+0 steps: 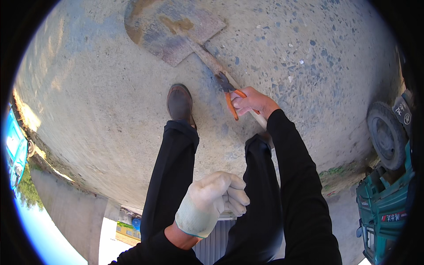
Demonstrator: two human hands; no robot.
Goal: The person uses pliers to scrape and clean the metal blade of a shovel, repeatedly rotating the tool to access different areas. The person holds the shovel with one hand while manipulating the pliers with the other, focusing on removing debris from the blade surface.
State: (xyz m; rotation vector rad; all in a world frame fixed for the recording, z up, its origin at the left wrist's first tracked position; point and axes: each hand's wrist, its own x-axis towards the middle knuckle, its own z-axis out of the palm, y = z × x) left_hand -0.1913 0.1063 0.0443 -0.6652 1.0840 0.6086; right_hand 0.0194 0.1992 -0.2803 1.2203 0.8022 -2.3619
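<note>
We are clasping orange-handled dark metal pliers (pixel 226 86) in our bare right grip (pixel 255 102), holding our white-gloved left grip (pixel 210 201) loosely fisted.

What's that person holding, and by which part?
The right hand holds pliers by the orange handle end. The gloved left hand is curled, and nothing shows in it.

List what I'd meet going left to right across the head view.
Blue vehicle → white-gloved left hand → bare right hand holding orange-handled pliers → black-tyred wheel.
</note>
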